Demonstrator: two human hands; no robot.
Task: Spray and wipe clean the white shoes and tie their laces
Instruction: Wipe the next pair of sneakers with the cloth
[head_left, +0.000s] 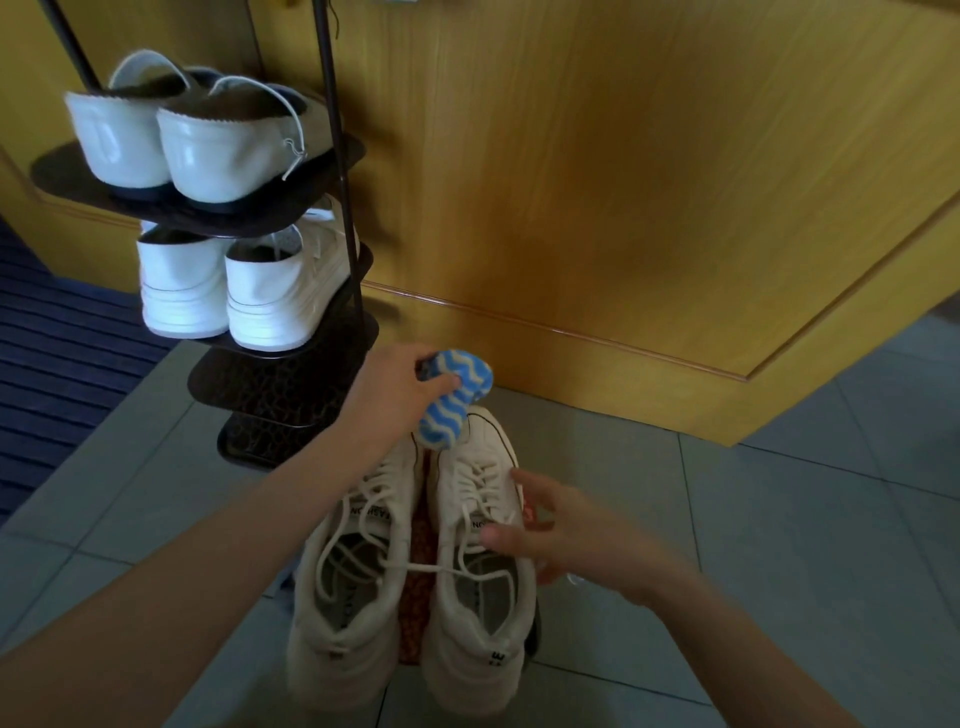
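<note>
Your left hand (393, 385) pinches the striped sponge (453, 399) above the toes at 12 o'clock, likely poised to wipe, while your right hand (548, 530), fingers spread, apparently steadies the 2 white shoes (358, 597) at 6 o'clock.

Left hand (393, 391) grips a blue sponge (453, 397) over the white shoes (415, 561); right hand (558, 530) touches one

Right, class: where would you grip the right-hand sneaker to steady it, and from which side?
Probably the outer side of the right sneaker, at midfoot, from the right: the left sneaker crowds its inner side, loose laces cover the top, and the right hand is nearest there.
</note>
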